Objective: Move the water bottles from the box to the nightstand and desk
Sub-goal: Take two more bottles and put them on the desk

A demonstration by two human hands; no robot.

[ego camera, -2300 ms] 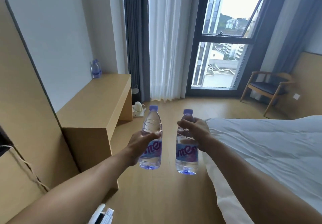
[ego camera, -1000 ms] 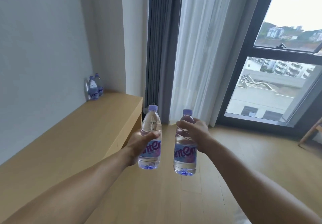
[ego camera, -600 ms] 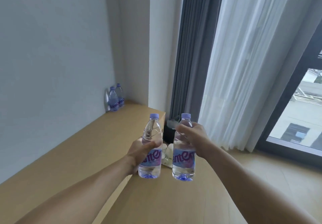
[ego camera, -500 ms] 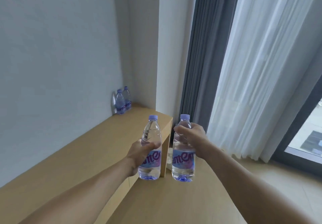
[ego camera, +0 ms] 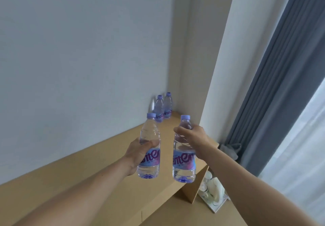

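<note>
Head view | left hand clenched round left bottle at its middle | right hand grasping right bottle near neck | both upright above bench | two bottles standing in far corner.

L bottle & R bottle: clear glossy plastic, ribbed nr base; caps matt lilac plastic; labels glossy film; far bottles at 12 o'clock same plastic; desk: pale wood-look, smooth, matt; wall: smooth matt paint; curtain at 2 o'clock: grey pleated cloth; sheer at 3 o'clock: thin white cloth
</note>
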